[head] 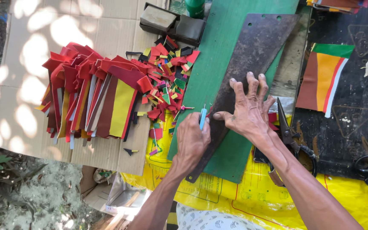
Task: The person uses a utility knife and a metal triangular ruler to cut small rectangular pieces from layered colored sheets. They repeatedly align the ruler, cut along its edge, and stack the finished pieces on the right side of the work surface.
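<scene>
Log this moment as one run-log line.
left hand: grips blue-handled craft knife | right hand: presses rusty metal template flat on green sheet | beside: scissors, pile of cut strips

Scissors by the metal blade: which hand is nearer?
Right. The right hand presses flat on the metal blade, just beside the scissors. The left hand, holding a blue knife, is farther away, across the blade.
</scene>
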